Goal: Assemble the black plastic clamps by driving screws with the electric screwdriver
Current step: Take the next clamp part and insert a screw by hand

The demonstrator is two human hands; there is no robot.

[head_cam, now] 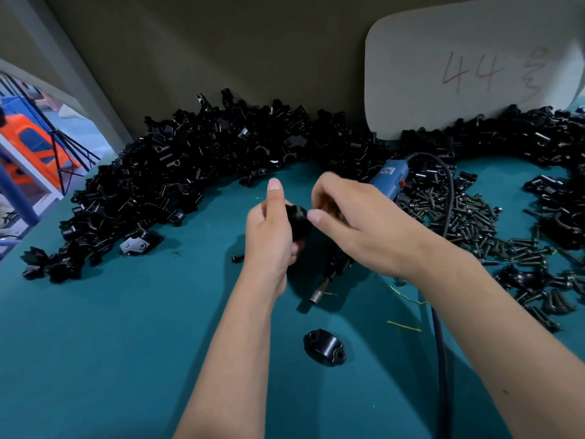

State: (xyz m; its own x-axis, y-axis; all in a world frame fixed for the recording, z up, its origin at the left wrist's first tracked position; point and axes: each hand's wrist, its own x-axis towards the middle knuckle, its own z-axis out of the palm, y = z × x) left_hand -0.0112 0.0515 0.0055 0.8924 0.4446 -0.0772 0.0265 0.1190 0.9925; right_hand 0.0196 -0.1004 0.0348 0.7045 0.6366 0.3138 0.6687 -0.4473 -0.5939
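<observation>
Gripping a black clamp piece (297, 218) with the left hand (272, 232), fingers curled round it, thumb pointing up. Pinching at the top of the same piece with the right hand (357, 223), thumb and finger tips pressed together, most likely on a small screw, but too tiny and hidden to tell for sure. Held up over the middle of the green counter (126, 343).

Looks like an early step for this clamp: just setting a screw in by hand, no driving yet. Lying idle on the counter just under the right hand, the blue electric screwdriver (386, 182), its metal tip (316, 297) pointing near. Waiting near, on the counter, one other clamp half (324, 346) with two holes. One loose screw (237, 258) just left of the left wrist.

Lots still to do: a big heap of black clamp parts (190, 172) along the far side, more far right, and a spread of screws (468, 223) on the right.

In the way: the black cord (441, 359) running near under the right arm, easy to snag. Also a white board (468, 64) with "44" standing at the far right.
</observation>
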